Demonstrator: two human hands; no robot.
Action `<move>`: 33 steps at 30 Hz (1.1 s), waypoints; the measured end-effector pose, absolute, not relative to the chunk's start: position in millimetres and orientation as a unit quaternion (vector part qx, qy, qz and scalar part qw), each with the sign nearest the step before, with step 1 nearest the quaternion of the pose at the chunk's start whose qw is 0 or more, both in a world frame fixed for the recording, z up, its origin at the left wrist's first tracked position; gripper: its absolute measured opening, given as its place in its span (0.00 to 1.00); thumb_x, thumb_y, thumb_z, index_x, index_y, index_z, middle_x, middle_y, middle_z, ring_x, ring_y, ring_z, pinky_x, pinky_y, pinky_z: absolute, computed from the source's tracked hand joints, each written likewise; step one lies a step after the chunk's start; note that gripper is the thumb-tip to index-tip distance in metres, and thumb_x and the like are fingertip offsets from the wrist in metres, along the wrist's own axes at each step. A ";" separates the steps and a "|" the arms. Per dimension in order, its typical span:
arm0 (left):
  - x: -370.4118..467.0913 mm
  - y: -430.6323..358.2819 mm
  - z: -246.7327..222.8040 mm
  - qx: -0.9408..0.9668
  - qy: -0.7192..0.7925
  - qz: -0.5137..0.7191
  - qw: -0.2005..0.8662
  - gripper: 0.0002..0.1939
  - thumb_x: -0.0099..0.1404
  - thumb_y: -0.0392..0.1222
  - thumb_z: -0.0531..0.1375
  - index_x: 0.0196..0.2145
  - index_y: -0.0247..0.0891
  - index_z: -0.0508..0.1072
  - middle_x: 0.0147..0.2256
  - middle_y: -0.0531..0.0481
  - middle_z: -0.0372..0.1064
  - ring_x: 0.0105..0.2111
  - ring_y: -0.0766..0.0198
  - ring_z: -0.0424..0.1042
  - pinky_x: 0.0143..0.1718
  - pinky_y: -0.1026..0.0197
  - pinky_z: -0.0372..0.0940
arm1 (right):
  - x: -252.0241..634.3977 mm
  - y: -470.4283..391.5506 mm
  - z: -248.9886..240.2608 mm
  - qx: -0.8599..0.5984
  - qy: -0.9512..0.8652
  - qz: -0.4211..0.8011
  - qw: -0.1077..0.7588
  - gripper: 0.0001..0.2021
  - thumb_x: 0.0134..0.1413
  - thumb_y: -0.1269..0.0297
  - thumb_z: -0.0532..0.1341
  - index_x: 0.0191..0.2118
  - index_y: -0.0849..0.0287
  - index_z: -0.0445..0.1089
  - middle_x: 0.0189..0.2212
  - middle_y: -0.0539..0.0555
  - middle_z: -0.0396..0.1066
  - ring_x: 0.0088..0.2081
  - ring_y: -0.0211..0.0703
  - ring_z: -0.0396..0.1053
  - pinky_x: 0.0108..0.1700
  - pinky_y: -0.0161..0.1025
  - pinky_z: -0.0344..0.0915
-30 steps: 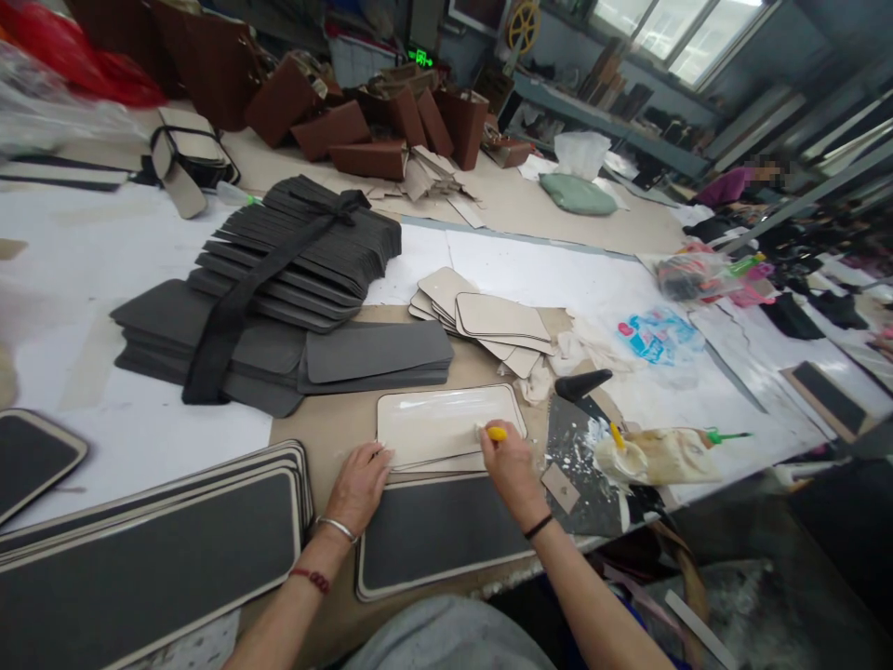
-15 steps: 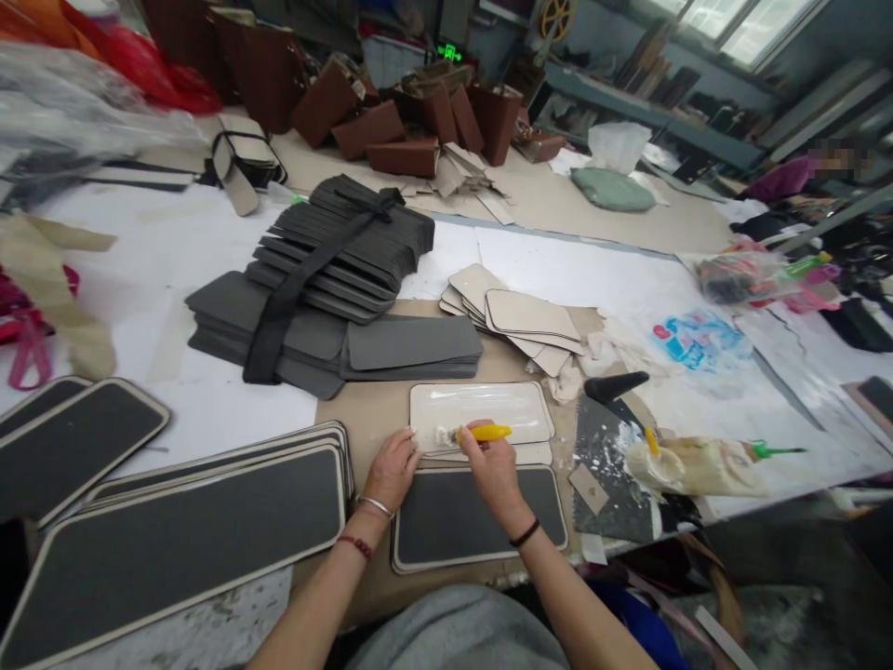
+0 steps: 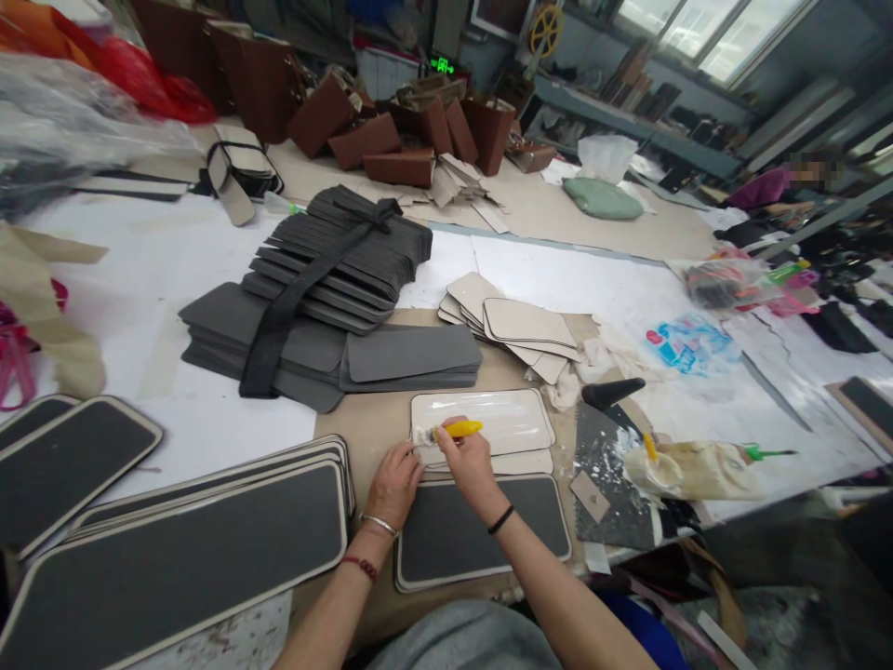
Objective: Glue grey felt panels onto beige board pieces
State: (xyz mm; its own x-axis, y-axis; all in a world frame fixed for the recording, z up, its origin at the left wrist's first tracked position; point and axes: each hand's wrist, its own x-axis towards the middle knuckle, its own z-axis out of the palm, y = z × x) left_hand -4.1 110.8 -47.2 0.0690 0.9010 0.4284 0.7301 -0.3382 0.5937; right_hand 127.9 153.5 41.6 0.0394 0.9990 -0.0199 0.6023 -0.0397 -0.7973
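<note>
The right hand [image 3: 472,462] grips the yellow-handled brush [image 3: 463,428], bristles at the 9 o'clock end of the cream panel [image 3: 499,419] on the tabletop [image 3: 537,274]. The left hand [image 3: 394,484] touches the panel's 8 o'clock corner; whether its grip is clenched cannot be determined. Dark panel [image 3: 481,532]: 6 o'clock.

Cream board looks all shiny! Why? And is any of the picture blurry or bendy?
Head view: pale streaks shine on the board, probably light bouncing off something wet; the window glares white; the brush looks fairly clear, but the far right is soft; the edges look stretched, likely by a wide lens; squares cover the far person's head.
</note>
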 end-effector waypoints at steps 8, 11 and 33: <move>-4.2 108.8 -45.4 0.730 0.557 0.386 0.091 0.07 0.63 0.37 0.52 0.32 0.38 0.70 0.37 0.45 0.69 0.42 0.59 0.68 0.43 0.53 0.68 | 255.5 165.1 38.8 -0.792 -0.552 0.118 0.232 0.20 0.49 0.48 0.52 0.29 0.60 0.70 0.21 0.55 0.69 0.24 0.44 0.66 0.31 0.40 0.59; -4.9 109.0 -47.1 0.732 0.552 0.391 0.085 0.07 0.63 0.37 0.52 0.33 0.37 0.70 0.37 0.44 0.69 0.42 0.59 0.68 0.43 0.52 0.68 | 266.1 165.6 49.1 -0.803 -0.533 0.100 0.247 0.20 0.48 0.48 0.52 0.29 0.60 0.71 0.21 0.55 0.69 0.25 0.45 0.66 0.32 0.40 0.60; -4.3 109.6 -44.6 0.730 0.552 0.398 0.064 0.06 0.62 0.37 0.53 0.34 0.38 0.70 0.37 0.45 0.69 0.41 0.60 0.70 0.42 0.55 0.70 | 184.9 196.2 40.4 -0.678 -0.542 0.327 0.374 0.17 0.48 0.49 0.55 0.33 0.59 0.68 0.23 0.52 0.70 0.25 0.41 0.68 0.30 0.36 0.63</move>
State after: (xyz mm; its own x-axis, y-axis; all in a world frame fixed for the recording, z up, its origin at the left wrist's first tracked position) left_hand -4.3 109.6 -44.6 0.0740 0.8566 0.5106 0.7549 -0.3827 0.5326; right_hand 184.9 196.2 40.4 0.1997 0.9791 -0.0377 0.4899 -0.1331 -0.8615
